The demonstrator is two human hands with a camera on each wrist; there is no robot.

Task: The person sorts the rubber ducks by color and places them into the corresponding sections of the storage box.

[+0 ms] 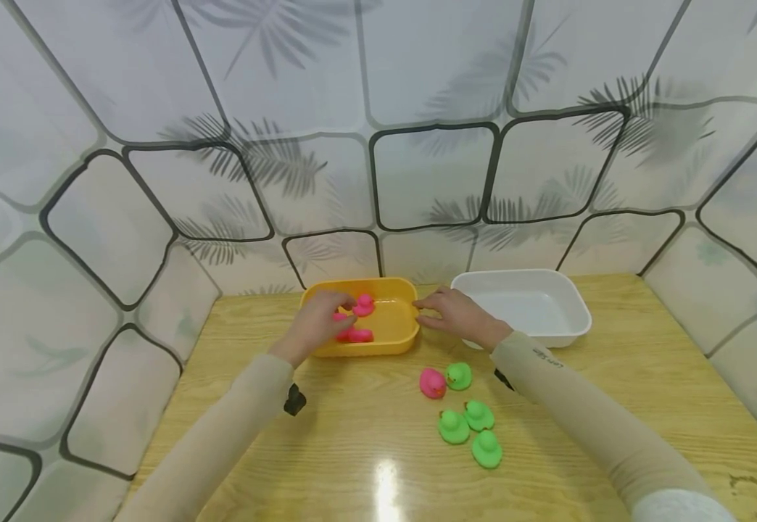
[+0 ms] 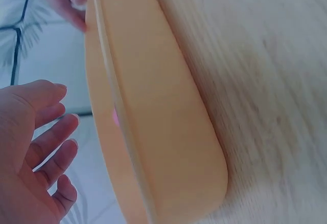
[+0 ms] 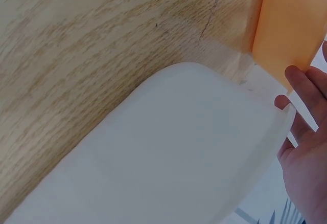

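Observation:
Over the left end of the yellow tray (image 1: 404,346) hovers my left hand (image 1: 318,319), fingers loosely bent and nothing between them. Pink rubber ducks lie in the tray below it; one pink duck (image 1: 364,305) shows fully, while the others are partly hidden by the hand. In the left wrist view, the left hand (image 2: 36,152) is apart from the tray wall (image 2: 158,101). My right hand (image 1: 457,313) reaches past the white tray (image 1: 571,335), its fingertips touching the yellow tray's right rim. Its fingers (image 3: 302,87) look fairly straight in the right wrist view.
In front of the trays, another pink duck (image 1: 433,383) lies beside a green duck (image 1: 459,376). Several more green ducks, including one (image 1: 486,449) nearest the front, sit on the wooden table (image 1: 326,449). A patterned curtain (image 1: 431,181) stands behind the trays.

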